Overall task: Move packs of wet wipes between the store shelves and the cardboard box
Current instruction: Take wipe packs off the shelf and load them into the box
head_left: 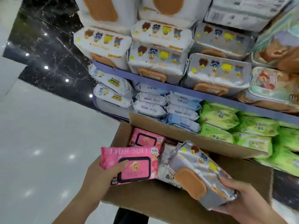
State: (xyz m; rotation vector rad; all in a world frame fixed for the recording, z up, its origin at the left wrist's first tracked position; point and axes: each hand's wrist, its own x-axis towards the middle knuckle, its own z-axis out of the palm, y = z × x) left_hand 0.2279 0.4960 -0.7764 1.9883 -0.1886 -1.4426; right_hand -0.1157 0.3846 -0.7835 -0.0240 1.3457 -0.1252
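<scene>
Far left: glossy white floor (40,143), crossed by a band of black veined marble (48,54).

Left hand (103,173): pinches a flat pink wet-wipe pack with a black-framed lid (129,165). The thumb lies on top at the lid's edge and the fingers are hidden beneath. The pack is held over the left rim of the open brown cardboard box (145,199).

Inside the box: a second pink pack of the same print (145,139) lies against the far left corner. A pale silvery pack (166,167) lies beside it, partly covered by the held packs.

Right hand (239,196): wraps round the near end of a silver foil bear-print pack with an orange lid (199,175), held tilted over the box's right half.

The box's raised far flap (178,133) stands against the lower shelf and hides the front of the pale blue packs (161,102) and the green packs (242,126).

Above the purple shelf edge (178,88): stacked white and silver bear-print packs (155,60). Far right: pastel bear-picture packs (271,84).
</scene>
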